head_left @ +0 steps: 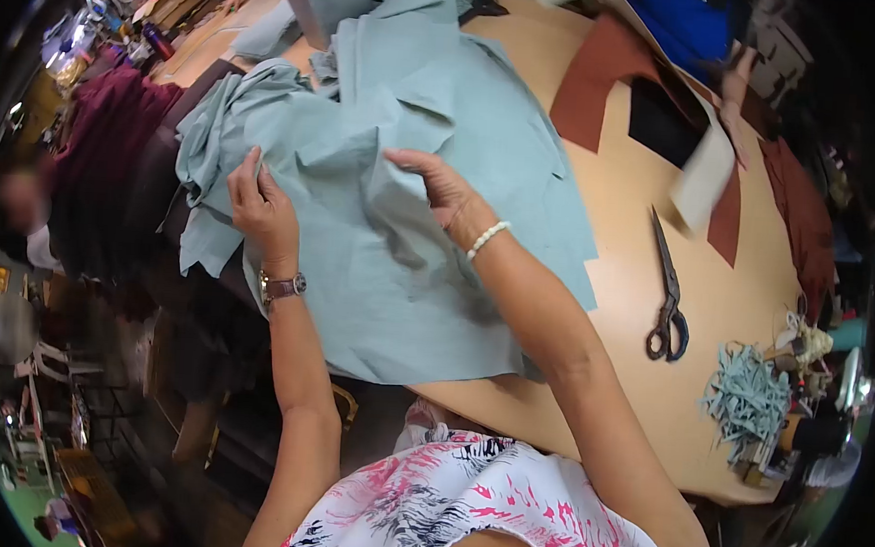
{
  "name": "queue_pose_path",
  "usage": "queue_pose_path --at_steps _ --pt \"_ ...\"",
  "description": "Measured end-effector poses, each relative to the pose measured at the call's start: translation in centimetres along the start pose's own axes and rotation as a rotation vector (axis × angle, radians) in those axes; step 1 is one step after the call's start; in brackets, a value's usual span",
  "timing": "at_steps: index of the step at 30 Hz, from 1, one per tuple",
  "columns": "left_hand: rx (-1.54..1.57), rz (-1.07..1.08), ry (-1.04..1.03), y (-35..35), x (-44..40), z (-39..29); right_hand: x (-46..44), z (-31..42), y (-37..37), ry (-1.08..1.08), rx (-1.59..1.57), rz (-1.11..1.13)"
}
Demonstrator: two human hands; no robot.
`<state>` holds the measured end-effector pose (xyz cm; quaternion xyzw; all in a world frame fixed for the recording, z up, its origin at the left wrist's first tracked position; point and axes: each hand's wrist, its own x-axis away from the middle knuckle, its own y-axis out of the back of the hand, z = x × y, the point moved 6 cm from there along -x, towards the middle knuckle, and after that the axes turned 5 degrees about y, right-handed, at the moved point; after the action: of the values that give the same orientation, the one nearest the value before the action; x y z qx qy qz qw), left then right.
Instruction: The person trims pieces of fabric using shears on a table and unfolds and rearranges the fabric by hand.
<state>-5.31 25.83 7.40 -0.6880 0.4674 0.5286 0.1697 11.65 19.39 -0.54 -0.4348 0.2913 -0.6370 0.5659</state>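
Note:
A large sheet of pale blue-green fabric lies crumpled over the table, and part of it hangs past the near edge. My right hand, with a white bead bracelet at the wrist, grips a raised fold of this fabric between thumb and fingers. To the left, my left hand has its fingers curled together in a pinch at the fabric's bunched side. The bit between those fingertips is small and partly hidden. Right of the fabric, a pair of dark scissors rests closed on the table.
The tan table carries rust-brown fabric pieces and a heap of blue-green scraps at the right. A grey box-like object stands at the back. Maroon fabric is piled at left. Another person's hand is at upper right.

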Motion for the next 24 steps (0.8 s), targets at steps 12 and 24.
queue_pose_path --at_steps 12,24 --pt "0.333 -0.209 -0.464 5.3 -2.1 -17.0 26.4 7.3 1.5 0.979 0.067 0.147" --pt "0.37 0.116 -0.476 -0.3 -3.8 -19.9 30.9 8.2 2.0 1.207 0.147 -0.384"
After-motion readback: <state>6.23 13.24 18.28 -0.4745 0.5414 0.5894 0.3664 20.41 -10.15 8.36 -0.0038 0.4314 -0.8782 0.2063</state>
